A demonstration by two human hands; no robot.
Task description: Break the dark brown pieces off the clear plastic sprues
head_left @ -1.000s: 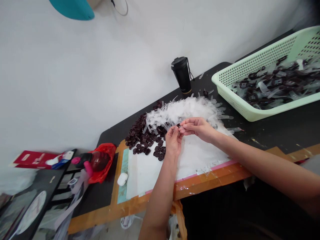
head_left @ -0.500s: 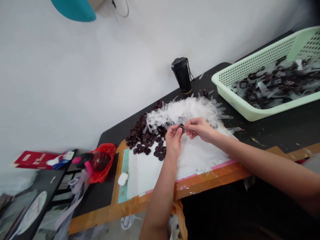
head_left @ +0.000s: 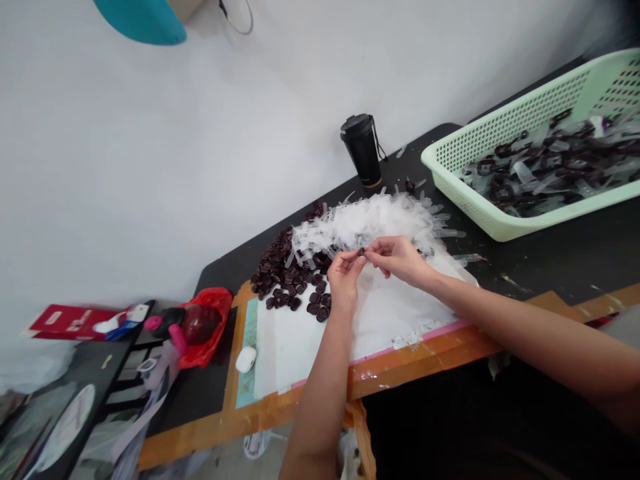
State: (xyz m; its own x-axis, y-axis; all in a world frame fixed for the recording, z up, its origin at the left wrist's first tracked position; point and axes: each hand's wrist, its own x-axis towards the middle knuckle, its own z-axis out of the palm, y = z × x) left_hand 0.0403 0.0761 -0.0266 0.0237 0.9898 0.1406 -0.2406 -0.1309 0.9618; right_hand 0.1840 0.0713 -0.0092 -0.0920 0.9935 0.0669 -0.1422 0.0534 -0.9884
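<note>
My left hand [head_left: 344, 279] and my right hand [head_left: 399, 257] meet fingertip to fingertip over a white sheet [head_left: 320, 333] on the table. Together they pinch one small dark piece [head_left: 361, 251]. Just to the left of my left hand lies a heap of dark brown pieces [head_left: 286, 270]. Behind both hands spreads a pile of clear plastic strips [head_left: 373, 219]. Whether a clear strip is attached to the held piece cannot be made out.
A pale green basket [head_left: 453, 160] at the right holds dark pieces mixed with clear strips. A black tumbler [head_left: 363, 150] stands by the wall. A white earbud case [head_left: 245, 359], a red bag [head_left: 207, 323] and a red box [head_left: 70, 320] lie at the left.
My fingertips shifted slightly around the small dark piece and both hands rose a little. Everything else on the table stayed where it was.
</note>
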